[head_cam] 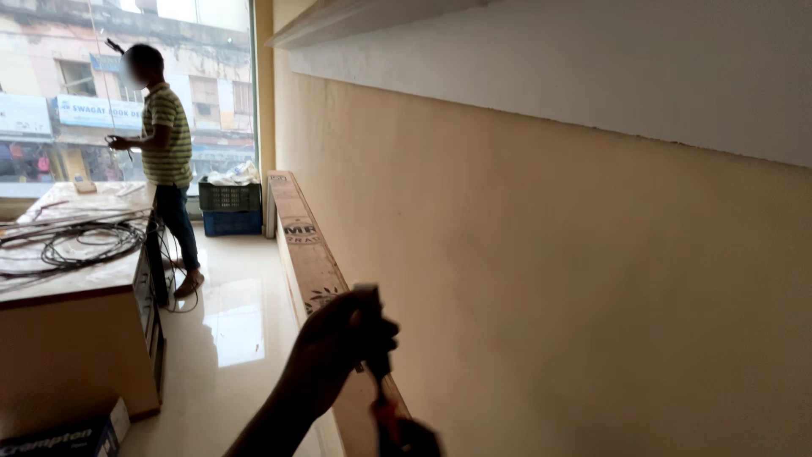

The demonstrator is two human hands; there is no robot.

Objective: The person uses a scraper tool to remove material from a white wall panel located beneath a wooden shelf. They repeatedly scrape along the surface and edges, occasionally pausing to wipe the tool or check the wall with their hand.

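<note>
Bare forearm (pixel 271 419), no sleeve visible

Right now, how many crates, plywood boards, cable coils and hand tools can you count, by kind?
Crates: 2, a dark one stacked on a blue one
Plywood board: 1
Cable coil: 1
Hand tool: 1, in the left hand
Total: 5

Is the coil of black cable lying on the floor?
No, the coil of black cable lies on the wooden counter, left of the tiled floor.
</note>
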